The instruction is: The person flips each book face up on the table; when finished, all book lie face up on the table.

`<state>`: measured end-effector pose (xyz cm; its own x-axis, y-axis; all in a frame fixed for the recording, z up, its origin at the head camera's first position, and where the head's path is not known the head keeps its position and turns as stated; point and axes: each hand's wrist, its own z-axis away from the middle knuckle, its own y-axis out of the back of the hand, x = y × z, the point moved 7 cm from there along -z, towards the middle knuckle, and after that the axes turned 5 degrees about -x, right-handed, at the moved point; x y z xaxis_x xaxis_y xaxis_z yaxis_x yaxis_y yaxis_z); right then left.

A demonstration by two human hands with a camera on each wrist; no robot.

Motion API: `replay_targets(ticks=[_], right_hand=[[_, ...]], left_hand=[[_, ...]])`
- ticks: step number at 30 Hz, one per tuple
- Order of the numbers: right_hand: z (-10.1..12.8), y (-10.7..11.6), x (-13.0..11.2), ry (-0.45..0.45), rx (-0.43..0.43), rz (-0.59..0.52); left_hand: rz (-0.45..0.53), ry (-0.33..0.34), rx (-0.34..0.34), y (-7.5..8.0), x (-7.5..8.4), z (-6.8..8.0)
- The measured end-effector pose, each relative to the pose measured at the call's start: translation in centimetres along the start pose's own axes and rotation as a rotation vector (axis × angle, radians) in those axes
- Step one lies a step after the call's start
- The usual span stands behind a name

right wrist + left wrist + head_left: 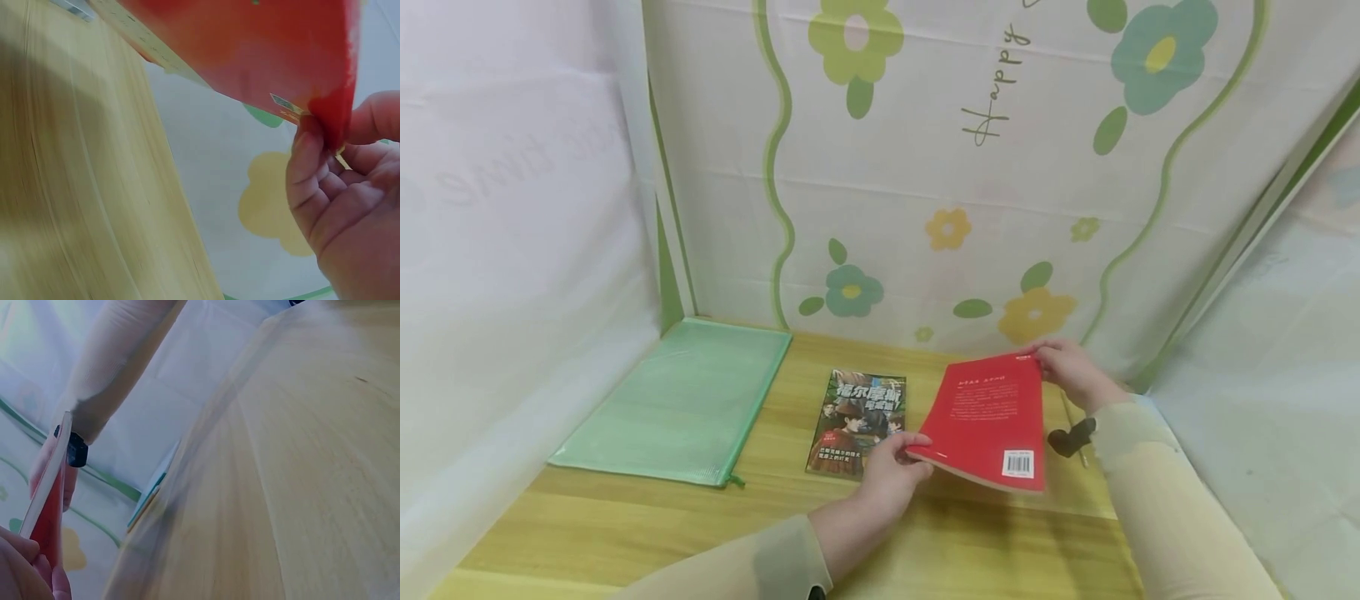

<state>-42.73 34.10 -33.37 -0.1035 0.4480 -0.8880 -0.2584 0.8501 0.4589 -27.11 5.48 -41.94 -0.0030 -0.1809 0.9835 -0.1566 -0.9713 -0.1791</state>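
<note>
Head view: red book (992, 421) held clear of the wooden worktop (970, 542), back cover with barcode facing up, tilted so the near edge dips toward the person. Left hand (887, 471) pinching the near left corner, thumb on top and fingers curled beneath, most likely to carry the low end. Right hand (1071, 371) gripping the far right corner, fingers wrapped over the edge, most likely to steady the high end. Flat on the worktop just left of the red book, a dark illustrated book (857, 423), partly under the left hand's reach but apart from it. Further left, a green mesh zip pouch (681, 404) lying flat against the side drape. Behind everything, a flowered cloth backdrop (940, 167).

Left wrist view: red book (45, 500) seen edge-on, pale page block beside the red cover, rising from the left hand's fingers (22, 565) at the bottom corner. Right hand (53, 469) behind the book at its far end, a dark strap at the wrist. Bare worktop (300, 475) filling the rest.

Right wrist view: red book (250, 50) overhead, its corner clamped between thumb and curled fingers (309, 169) of the right hand (344, 206). Worktop (75, 187) below, well apart from the book.
</note>
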Motion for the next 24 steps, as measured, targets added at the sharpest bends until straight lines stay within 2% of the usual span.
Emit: replay_targets(ticks=[3,7,12,14,16,21,24], right_hand=[[0.1,0.1,-0.3,0.012,0.04,-0.038],[0.2,0.1,-0.6,0.033,0.069,-0.145],[0.1,-0.1,-0.7,0.056,0.043,-0.323],[0.1,0.0,-0.6,0.053,0.048,-0.355],[0.1,0.0,-0.5,0.041,0.062,-0.321],[0.3,-0.2,-0.8,0.0,0.106,-0.138],[0.7,-0.6,-1.5,0.006,0.098,-0.151]], left_hand=[[0.021,0.0,-0.002,0.0,0.0,0.0],[0.051,0.016,-0.007,0.0,0.1,0.1],[0.081,0.028,-0.01,0.1,0.2,0.1],[0.075,0.024,-0.011,0.2,0.1,-0.1],[0.069,0.021,-0.01,0.3,0.1,-0.1],[0.084,0.028,-0.012,0.3,-0.1,-0.3],[0.094,0.037,-0.011,0.4,0.0,-0.4]])
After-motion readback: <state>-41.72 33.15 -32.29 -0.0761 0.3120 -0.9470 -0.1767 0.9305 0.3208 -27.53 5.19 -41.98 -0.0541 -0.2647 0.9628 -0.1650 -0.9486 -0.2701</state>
